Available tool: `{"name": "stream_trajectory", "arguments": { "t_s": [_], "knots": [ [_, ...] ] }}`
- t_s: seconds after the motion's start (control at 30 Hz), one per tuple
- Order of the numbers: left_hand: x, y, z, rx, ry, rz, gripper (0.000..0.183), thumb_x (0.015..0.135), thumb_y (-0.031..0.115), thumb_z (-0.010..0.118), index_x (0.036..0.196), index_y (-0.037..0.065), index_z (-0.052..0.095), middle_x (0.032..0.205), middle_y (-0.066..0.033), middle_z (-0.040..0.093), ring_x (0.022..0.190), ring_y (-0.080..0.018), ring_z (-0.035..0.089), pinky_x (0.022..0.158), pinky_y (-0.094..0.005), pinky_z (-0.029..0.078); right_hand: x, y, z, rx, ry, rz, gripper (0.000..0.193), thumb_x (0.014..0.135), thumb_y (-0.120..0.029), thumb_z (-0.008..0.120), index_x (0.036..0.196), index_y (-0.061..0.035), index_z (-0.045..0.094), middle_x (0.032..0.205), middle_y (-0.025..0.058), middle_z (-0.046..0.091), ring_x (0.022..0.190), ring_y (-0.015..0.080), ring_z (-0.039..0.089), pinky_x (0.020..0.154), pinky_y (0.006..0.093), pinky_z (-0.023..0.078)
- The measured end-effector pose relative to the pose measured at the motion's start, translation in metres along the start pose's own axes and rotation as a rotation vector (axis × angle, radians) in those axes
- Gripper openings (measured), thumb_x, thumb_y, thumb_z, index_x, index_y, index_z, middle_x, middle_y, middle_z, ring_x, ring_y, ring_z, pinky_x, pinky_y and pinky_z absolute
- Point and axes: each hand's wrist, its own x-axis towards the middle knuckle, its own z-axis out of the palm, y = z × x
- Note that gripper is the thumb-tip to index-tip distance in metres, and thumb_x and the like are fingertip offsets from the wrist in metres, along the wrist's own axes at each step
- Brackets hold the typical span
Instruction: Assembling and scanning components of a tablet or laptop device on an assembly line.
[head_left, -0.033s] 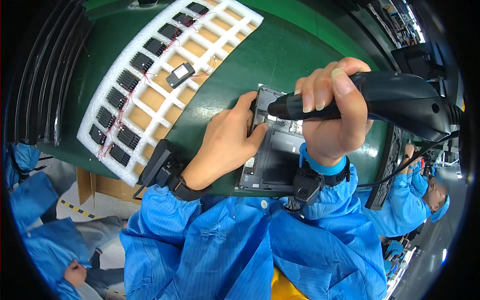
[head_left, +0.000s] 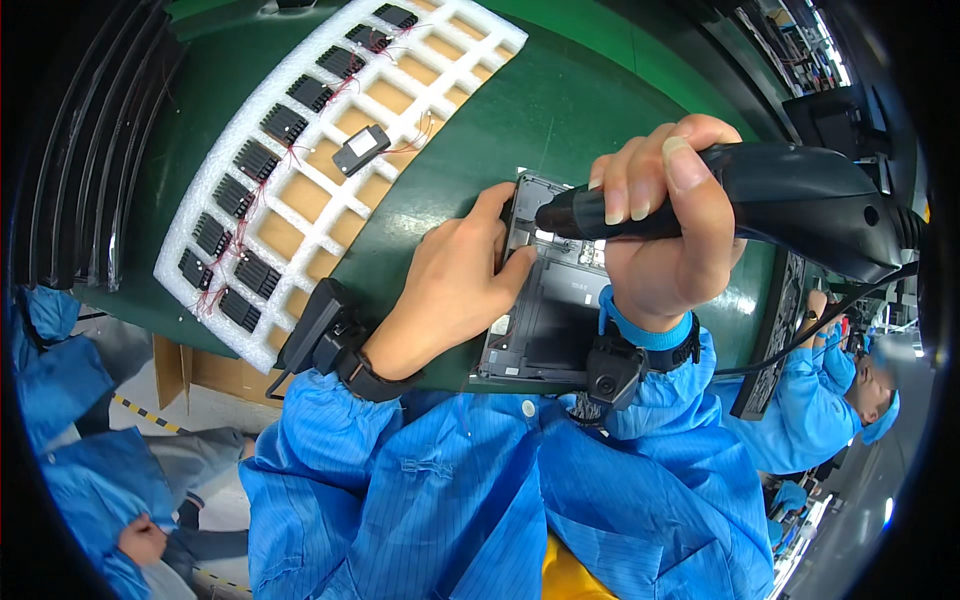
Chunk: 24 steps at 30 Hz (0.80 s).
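Note:
A black electric screwdriver (head_left: 800,195) is in my right hand (head_left: 665,220), fingers and thumb wrapped round its front part. Its narrow nose points left, over the upper part of an open black device housing (head_left: 565,320). Whether the bit touches a screw is too small to tell. My left hand (head_left: 455,280) grips the housing's left edge, with the index finger along the upper edge and the thumb pressed on the inner side. Circuit parts and a large dark flat panel show inside the housing; my right hand and wrist cover some of its right side.
A white foam tray (head_left: 215,190) at the left holds several black wired modules (head_left: 283,125). One module (head_left: 361,150) lies turned over across its slots. The screwdriver's cable (head_left: 790,345) hangs at the right, near a dark rack (head_left: 770,340). Co-workers in blue sit at both sides.
My hands, the screwdriver and the housing keep their places. At the lower left, a co-worker's hand and sleeve have shifted slightly.

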Motion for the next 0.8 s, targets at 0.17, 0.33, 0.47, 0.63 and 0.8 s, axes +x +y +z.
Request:
{"name": "stream_trajectory", "arguments": {
  "t_s": [0.17, 0.33, 0.47, 0.63, 0.8],
  "knots": [
    [0.001, 0.003, 0.0, 0.005, -0.007, -0.007, 0.049, 0.077, 0.006, 0.064, 0.121, -0.005, 0.045, 0.057, -0.0099, 0.053, 0.047, -0.0164, 0.049, 0.047, -0.0314, 0.037, 0.001, 0.001, -0.001, 0.006, -0.001, 0.021, 0.018, 0.081, -0.014, 0.051, 0.094, -0.0016, 0.051, 0.058, 0.0045, 0.045, 0.049, 0.0145, 0.044, 0.054, 0.0319, 0.041],
    [0.0, -0.001, 0.001, -0.014, 0.015, 0.017, 0.047, 0.077, 0.007, 0.064, 0.119, -0.004, 0.046, 0.056, -0.0098, 0.051, 0.048, -0.0174, 0.049, 0.047, -0.0325, 0.036, 0.001, 0.006, 0.003, -0.205, -0.112, -0.048, 0.023, 0.082, -0.013, 0.052, 0.097, 0.004, 0.048, 0.058, 0.0063, 0.047, 0.048, 0.015, 0.045, 0.054, 0.0322, 0.043],
    [0.001, 0.004, -0.001, -0.005, -0.023, -0.019, 0.048, 0.076, 0.012, 0.063, 0.116, -0.008, 0.045, 0.058, -0.0146, 0.055, 0.055, -0.0328, 0.055, 0.052, -0.0427, 0.04, 0.002, -0.001, 0.01, -0.163, -0.147, -0.013, 0.023, 0.081, -0.012, 0.054, 0.093, 0.0062, 0.049, 0.058, 0.0082, 0.049, 0.048, 0.0153, 0.046, 0.052, 0.0298, 0.043],
    [0.0, 0.005, -0.003, -0.014, -0.012, -0.01, 0.048, 0.076, 0.012, 0.064, 0.117, -0.006, 0.046, 0.058, -0.0137, 0.055, 0.054, -0.0315, 0.055, 0.051, -0.0414, 0.039, 0.0, 0.004, 0.005, -0.157, -0.113, -0.017, 0.018, 0.079, -0.01, 0.058, 0.087, 0.0044, 0.051, 0.057, 0.0089, 0.051, 0.047, 0.0157, 0.048, 0.051, 0.0304, 0.044],
    [0.001, 0.004, 0.001, -0.036, -0.023, -0.015, 0.048, 0.076, 0.011, 0.065, 0.117, -0.004, 0.046, 0.055, -0.0113, 0.053, 0.049, -0.0261, 0.052, 0.048, -0.0377, 0.038, -0.003, 0.004, 0.003, -0.066, -0.079, -0.04, 0.017, 0.079, -0.007, 0.059, 0.09, 0.0041, 0.052, 0.058, 0.0079, 0.053, 0.048, 0.0157, 0.052, 0.051, 0.0293, 0.045]
  ]
}}
